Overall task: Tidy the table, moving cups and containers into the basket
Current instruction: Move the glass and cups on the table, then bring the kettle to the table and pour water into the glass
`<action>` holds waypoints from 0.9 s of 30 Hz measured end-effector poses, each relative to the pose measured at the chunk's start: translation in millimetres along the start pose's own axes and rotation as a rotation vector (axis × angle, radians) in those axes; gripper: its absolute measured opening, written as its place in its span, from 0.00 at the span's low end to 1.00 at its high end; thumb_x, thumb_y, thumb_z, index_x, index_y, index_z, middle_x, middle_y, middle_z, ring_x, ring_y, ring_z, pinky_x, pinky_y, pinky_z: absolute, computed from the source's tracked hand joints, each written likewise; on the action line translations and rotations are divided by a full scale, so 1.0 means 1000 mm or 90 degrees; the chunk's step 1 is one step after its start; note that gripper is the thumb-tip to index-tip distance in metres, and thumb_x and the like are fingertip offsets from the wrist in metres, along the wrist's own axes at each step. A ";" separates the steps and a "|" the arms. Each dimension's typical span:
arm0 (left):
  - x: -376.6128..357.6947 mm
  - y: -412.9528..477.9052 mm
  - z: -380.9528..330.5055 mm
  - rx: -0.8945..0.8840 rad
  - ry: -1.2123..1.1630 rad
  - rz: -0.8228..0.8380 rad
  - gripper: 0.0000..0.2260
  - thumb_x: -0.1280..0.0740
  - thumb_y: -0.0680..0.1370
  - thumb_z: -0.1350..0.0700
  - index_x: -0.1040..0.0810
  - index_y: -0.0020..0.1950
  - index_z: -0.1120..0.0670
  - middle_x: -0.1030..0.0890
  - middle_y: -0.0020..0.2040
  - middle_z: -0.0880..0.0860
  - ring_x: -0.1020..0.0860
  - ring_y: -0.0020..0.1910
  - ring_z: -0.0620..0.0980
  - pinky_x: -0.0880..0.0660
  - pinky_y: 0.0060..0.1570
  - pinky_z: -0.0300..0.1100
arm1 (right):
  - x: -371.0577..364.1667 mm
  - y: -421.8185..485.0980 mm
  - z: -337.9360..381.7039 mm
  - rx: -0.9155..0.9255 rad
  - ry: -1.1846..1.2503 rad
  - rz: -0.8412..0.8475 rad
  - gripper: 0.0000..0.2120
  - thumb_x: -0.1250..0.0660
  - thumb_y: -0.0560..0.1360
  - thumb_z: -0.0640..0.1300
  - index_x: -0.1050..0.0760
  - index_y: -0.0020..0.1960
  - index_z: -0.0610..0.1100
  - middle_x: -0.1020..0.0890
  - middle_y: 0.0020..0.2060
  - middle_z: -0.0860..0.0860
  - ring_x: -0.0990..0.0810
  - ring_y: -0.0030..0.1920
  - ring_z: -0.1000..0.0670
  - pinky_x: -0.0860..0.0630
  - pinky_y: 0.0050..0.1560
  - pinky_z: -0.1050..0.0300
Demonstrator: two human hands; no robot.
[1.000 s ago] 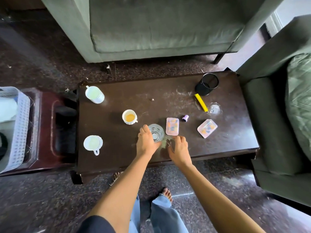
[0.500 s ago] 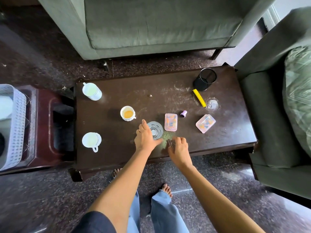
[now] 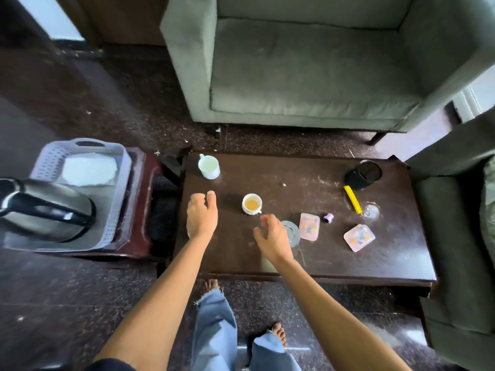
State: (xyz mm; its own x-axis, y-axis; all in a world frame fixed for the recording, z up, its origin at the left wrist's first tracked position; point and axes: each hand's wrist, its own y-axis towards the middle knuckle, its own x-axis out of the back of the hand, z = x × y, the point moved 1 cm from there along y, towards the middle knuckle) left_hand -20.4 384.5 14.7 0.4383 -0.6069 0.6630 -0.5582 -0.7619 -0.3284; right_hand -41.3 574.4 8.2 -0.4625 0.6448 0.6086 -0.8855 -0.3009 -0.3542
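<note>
On the dark coffee table point(image 3: 388, 263) my left hand point(image 3: 202, 215) hovers with relaxed fingers above the front-left white mug, which it hides almost fully. My right hand point(image 3: 273, 236) is loosely open and holds nothing, just left of a clear glass point(image 3: 293, 232). A small white cup of tea point(image 3: 251, 204) stands between the two hands. A white mug point(image 3: 209, 166) sits at the far left corner and a black cup point(image 3: 363, 174) at the far right. Two pink containers point(image 3: 310, 226) point(image 3: 359, 237) lie to the right. The grey basket point(image 3: 117, 194) stands on a stool at the left.
A steel kettle point(image 3: 45, 210) and a white cloth point(image 3: 88, 171) lie in the basket. A yellow stick point(image 3: 353, 199), a purple cap point(image 3: 328, 217) and a clear lid point(image 3: 371, 210) lie on the table's right half. Green armchairs point(image 3: 308, 70) stand behind and to the right.
Both hands have left the glass. The left hand moved left over the front-left mug; the right hand lifted and shifted left. The view tilted up and left, and the whole basket now shows.
</note>
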 end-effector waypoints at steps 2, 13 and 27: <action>0.036 0.014 0.011 0.033 -0.040 -0.035 0.20 0.45 0.80 0.43 0.26 0.54 0.60 0.22 0.53 0.55 0.23 0.52 0.56 0.29 0.45 0.46 | -0.018 0.007 0.039 0.027 0.019 0.029 0.12 0.34 0.76 0.43 0.29 0.58 0.43 0.24 0.50 0.50 0.24 0.52 0.49 0.25 0.54 0.52; 0.181 0.041 0.128 0.258 -0.221 -0.202 0.16 0.43 0.82 0.52 0.28 0.56 0.66 0.22 0.55 0.66 0.25 0.57 0.63 0.32 0.55 0.49 | -0.159 0.015 0.226 0.198 0.033 0.222 0.13 0.34 0.77 0.47 0.27 0.58 0.42 0.21 0.50 0.47 0.23 0.52 0.49 0.27 0.56 0.57; 0.283 0.083 0.234 0.336 -0.277 -0.346 0.18 0.43 0.81 0.49 0.32 0.61 0.63 0.22 0.56 0.61 0.22 0.54 0.60 0.30 0.51 0.45 | -0.319 0.016 0.347 0.205 -0.015 0.389 0.26 0.44 0.79 0.62 0.28 0.59 0.38 0.20 0.53 0.40 0.23 0.55 0.42 0.29 0.52 0.51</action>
State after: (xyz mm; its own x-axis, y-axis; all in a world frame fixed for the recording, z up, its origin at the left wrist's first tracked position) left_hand 221.8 96.4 17.7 0.8390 -0.0793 0.5383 0.1586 -0.9107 -0.3813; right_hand 76.1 119.8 55.0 -0.8802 0.2791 0.3839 -0.4338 -0.8013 -0.4120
